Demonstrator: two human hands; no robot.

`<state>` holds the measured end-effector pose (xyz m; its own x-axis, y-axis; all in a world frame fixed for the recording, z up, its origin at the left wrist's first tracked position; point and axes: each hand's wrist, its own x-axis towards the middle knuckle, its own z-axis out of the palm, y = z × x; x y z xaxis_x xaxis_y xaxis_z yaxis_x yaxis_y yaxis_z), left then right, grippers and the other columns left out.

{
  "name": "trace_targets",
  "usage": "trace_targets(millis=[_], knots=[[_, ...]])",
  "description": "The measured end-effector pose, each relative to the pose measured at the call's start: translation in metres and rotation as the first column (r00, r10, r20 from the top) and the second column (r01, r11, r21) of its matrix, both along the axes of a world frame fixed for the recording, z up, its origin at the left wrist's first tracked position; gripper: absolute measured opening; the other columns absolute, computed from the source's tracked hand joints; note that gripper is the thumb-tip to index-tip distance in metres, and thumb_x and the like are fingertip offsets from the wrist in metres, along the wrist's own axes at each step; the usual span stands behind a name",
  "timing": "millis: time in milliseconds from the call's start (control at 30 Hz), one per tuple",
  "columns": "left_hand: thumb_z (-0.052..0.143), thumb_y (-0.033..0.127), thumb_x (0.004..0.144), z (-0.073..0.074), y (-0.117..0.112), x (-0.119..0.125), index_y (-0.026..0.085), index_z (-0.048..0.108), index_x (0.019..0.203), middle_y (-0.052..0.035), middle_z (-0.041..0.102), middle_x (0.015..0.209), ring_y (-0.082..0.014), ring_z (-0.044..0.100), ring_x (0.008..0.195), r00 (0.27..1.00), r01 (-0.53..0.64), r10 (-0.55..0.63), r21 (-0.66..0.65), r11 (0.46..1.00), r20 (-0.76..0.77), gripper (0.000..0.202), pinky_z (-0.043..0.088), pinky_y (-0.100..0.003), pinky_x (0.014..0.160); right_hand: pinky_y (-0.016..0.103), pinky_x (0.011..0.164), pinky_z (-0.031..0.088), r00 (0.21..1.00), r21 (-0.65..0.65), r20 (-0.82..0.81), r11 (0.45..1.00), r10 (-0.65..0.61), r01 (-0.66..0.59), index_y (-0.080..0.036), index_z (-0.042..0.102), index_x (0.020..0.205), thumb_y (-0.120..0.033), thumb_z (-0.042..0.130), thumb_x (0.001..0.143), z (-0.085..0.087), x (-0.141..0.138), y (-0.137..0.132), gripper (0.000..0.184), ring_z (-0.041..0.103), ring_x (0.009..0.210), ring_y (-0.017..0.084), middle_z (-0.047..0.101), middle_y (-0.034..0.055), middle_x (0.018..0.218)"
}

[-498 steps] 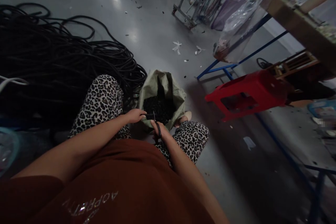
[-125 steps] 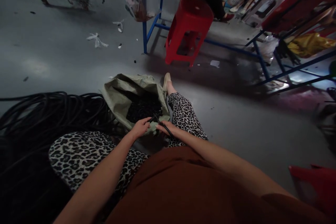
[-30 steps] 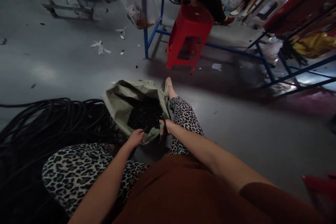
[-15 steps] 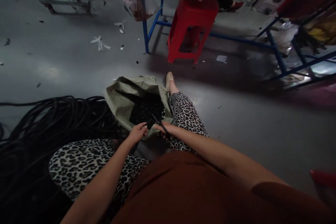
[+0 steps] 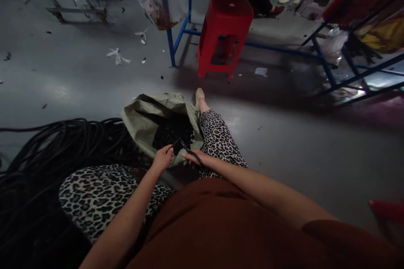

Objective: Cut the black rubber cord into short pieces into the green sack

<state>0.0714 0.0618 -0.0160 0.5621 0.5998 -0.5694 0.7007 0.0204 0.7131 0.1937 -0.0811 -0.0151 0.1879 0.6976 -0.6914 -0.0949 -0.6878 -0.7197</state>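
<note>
Left hand (image 5: 163, 159): thumb and fingers pinching the end of a black cord (image 5: 169, 149), tip pointing toward the right hand (image 5: 196, 158). Right hand: fingers wrapped round the dark handles of the scissors (image 5: 197, 158), blades angled up and across toward the cord. Can't tell if the blades are parted or touching the cord; too small and dark there.

Directly beyond and under both hands: mouth of an olive-green sack (image 5: 139, 122), wide open, rim folded and creased. The near edge of the rim runs just below the hands. Inside the sack, a pile of small black pieces (image 5: 172, 129).

Left of the grip, next to the sack: big tangled heap of black hose-like cord (image 5: 78, 138) on the floor, loops running out of view. Patterned trousers (image 5: 94, 191) either side of the grip: one knee left and nearer the body, other leg right of the sack, beige shoe (image 5: 198, 96) at its far side.

Further out, ahead and slightly right of the grip: red plastic stool (image 5: 225, 10), upright, by a blue metal frame (image 5: 171, 48). Clear plastic bag (image 5: 162, 8) hangs by the frame. Ahead-left: white scrap (image 5: 118, 56) on the floor. Far ahead-right, past the stool: another person's dark red shoe (image 5: 276, 11).
</note>
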Motion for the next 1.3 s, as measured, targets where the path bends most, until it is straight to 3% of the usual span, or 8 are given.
trace_targets(millis=[100,333,600,767,1067,1300], knots=[[0.047,0.025,0.085,-0.012,-0.007,-0.005,0.010,0.062,0.117,-0.0022,0.063,0.069,-0.0108,0.053,0.052,1.000,-0.007,0.007,-0.006,1.000,0.019,0.038,0.045,-0.022,0.051,0.017,0.040,0.040,0.998,-0.016,0.039,0.999,0.047,-0.046,-0.014,0.058,0.083,-0.043,0.053,0.092,-0.005,0.002,-0.001,0.031,0.052,0.042,0.009,0.056,-0.0001,0.062],[0.046,0.026,0.084,-0.027,-0.012,-0.007,0.012,0.066,0.111,0.0002,0.059,0.063,-0.0106,0.051,0.050,0.991,0.100,-0.102,0.032,0.994,0.088,0.036,0.045,-0.023,0.053,0.017,0.047,0.040,0.960,-0.034,0.211,0.983,0.185,-0.182,-0.012,0.064,0.085,-0.043,0.060,0.087,-0.007,0.002,0.001,0.032,0.053,0.054,0.011,0.058,0.0006,0.062],[0.047,0.028,0.084,-0.032,-0.006,-0.002,0.013,0.066,0.113,-0.0038,0.068,0.073,-0.0159,0.061,0.064,0.989,0.119,-0.126,0.097,0.988,0.076,0.039,0.050,-0.025,0.061,0.018,0.043,0.039,0.949,-0.104,0.278,0.987,0.147,-0.123,-0.013,0.067,0.081,-0.049,0.064,0.082,-0.003,0.008,0.015,0.036,0.058,0.055,0.015,0.058,0.0020,0.058],[0.050,0.027,0.082,-0.030,-0.006,-0.005,0.015,0.068,0.113,-0.0050,0.070,0.076,-0.0195,0.065,0.078,0.994,0.104,-0.107,0.090,0.991,0.036,0.038,0.052,-0.027,0.070,0.019,0.040,0.040,0.968,-0.156,0.206,0.982,0.140,-0.109,-0.011,0.068,0.083,-0.051,0.057,0.086,0.001,0.005,0.014,0.042,0.055,0.049,0.014,0.058,0.0031,0.055],[0.047,0.026,0.082,-0.033,-0.012,-0.011,0.012,0.067,0.110,0.0004,0.061,0.062,-0.0126,0.053,0.053,0.994,0.083,-0.083,0.003,0.997,0.069,0.038,0.044,-0.023,0.053,0.017,0.039,0.042,0.995,-0.089,0.017,0.991,0.102,-0.100,-0.012,0.063,0.096,-0.053,0.053,0.089,0.004,0.002,0.006,0.043,0.055,0.043,0.011,0.057,0.0006,0.057],[0.048,0.029,0.080,-0.029,-0.018,-0.015,0.013,0.067,0.112,0.0008,0.061,0.064,-0.0114,0.049,0.051,0.998,0.041,-0.040,-0.025,0.999,0.058,0.040,0.042,-0.023,0.052,0.019,0.037,0.041,0.994,-0.092,-0.041,0.990,0.103,-0.107,-0.012,0.062,0.095,-0.049,0.053,0.091,0.009,0.002,0.004,0.038,0.054,0.039,0.012,0.057,0.0008,0.057]])
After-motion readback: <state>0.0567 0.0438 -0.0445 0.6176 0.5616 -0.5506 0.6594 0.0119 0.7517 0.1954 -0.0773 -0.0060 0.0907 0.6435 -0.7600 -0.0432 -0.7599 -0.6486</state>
